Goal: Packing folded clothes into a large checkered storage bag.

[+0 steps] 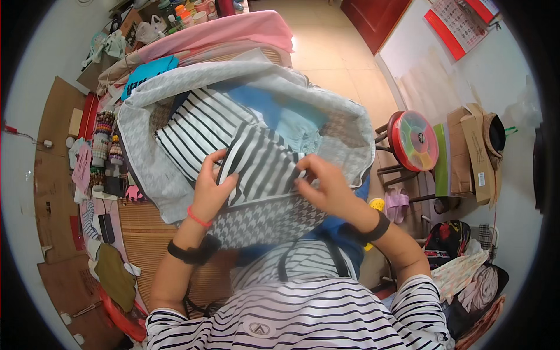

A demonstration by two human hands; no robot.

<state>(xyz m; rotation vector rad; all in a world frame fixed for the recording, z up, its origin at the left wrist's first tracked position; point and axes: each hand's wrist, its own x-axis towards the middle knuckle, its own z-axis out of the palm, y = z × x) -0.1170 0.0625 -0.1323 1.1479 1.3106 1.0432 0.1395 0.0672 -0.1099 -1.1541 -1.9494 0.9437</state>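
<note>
A grey houndstooth fabric storage bag (262, 221) lies wide open in front of me, its pale rim (148, 109) folded outward. Inside it is a folded black-and-white striped garment (262, 168), between both my hands. My left hand (214, 181) pinches its left edge between thumb and fingers. At its right edge, the fingertips of my right hand (323, 181) touch the cloth; whether they grip it is hard to tell. Behind lies another striped cloth (201, 127) with thinner black lines. Light blue clothing (297, 127) and darker blue cloth (253, 100) fill the bag's far right.
The bag rests on a bamboo mat (144, 232). Bracelets on stands (103, 140) are at the left, a pink cloth (218, 39) and cups (200, 17) beyond. To the right, a stool (385, 131) bears a round divided tray (415, 140), near cardboard boxes (474, 162).
</note>
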